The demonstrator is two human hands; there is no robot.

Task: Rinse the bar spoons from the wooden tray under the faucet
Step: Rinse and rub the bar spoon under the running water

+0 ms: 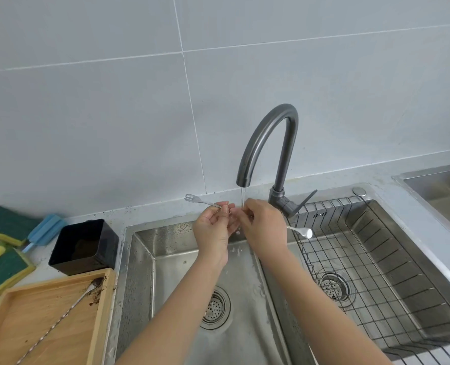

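Both hands hold one long metal bar spoon point(304, 232) level under the running grey faucet point(269, 143). My left hand point(213, 229) grips the handle near its forked end, which sticks out to the left. My right hand point(264, 227) grips it near the bowl, which pokes out to the right. Water falls between the two hands onto the handle. A second bar spoon point(60, 320) lies diagonally in the wooden tray point(104, 306) at the lower left, its end in dark crumbs.
The left steel sink basin point(176, 262) is under my hands, with a drain. A wire rack point(350, 259) sits in the right basin. A black square container point(84, 246), green-yellow sponges point(2, 270) and a blue brush point(45, 229) stand on the left counter.
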